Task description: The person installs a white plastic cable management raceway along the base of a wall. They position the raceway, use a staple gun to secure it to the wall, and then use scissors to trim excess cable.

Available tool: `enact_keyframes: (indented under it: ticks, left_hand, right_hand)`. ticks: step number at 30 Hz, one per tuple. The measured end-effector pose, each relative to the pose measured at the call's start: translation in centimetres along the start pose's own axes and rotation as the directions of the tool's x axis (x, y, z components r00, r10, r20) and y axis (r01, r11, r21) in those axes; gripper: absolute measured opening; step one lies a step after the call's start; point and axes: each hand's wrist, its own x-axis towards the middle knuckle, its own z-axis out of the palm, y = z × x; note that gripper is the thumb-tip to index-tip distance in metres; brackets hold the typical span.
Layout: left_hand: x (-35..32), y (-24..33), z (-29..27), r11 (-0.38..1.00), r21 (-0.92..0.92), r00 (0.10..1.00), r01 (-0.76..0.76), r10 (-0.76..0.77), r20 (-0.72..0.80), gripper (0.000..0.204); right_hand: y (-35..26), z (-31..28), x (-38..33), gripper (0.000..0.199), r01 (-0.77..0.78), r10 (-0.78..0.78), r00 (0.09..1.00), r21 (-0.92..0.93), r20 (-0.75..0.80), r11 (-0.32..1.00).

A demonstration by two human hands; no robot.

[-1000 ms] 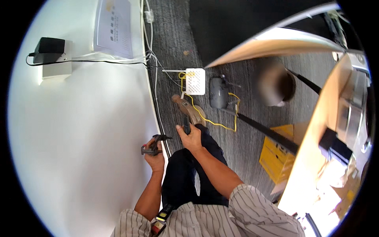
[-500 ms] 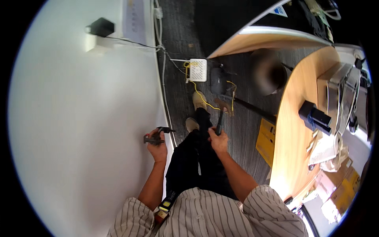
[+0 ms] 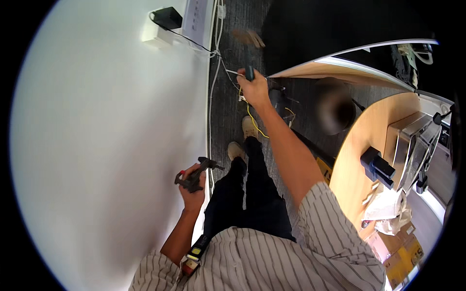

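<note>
My right hand (image 3: 255, 89) grips the dark handle of a brush (image 3: 248, 38), its brown, bristle-like head blurred and pointing away from me. The hand is above the floor beside the wall, and it covers most of a white router with a yellow cable (image 3: 256, 127). Close to the wall on the left, my left hand (image 3: 193, 191) is closed around a dark grey clamp-like tool (image 3: 193, 178) with a small red part; its exact kind is unclear. A black device (image 3: 279, 98) lies on the floor, partly behind my right forearm.
White cables (image 3: 211, 97) run along the foot of the white wall (image 3: 107, 121). A black power adapter (image 3: 167, 18) sits on a white socket box (image 3: 156, 36). To the right are a bin (image 3: 335, 106) and a curved wooden desk (image 3: 357, 145); a wood-edged panel (image 3: 310, 68) stands ahead.
My right hand has reached forward and slightly left with the brush, from near my knees to above the router. My left hand stays by the wall with its tool.
</note>
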Motion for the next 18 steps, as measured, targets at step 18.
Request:
enact_keyframes:
  ticks: [18]
  left_hand:
    - [-2.2, -5.9, -0.1, 0.967, 0.099, 0.97, 0.236, -0.229, -0.08, 0.029]
  right_hand:
    - [11.2, -1.6, 8.3, 0.045, -0.219, 0.252, 0.968, -0.478, 0.005, 0.851]
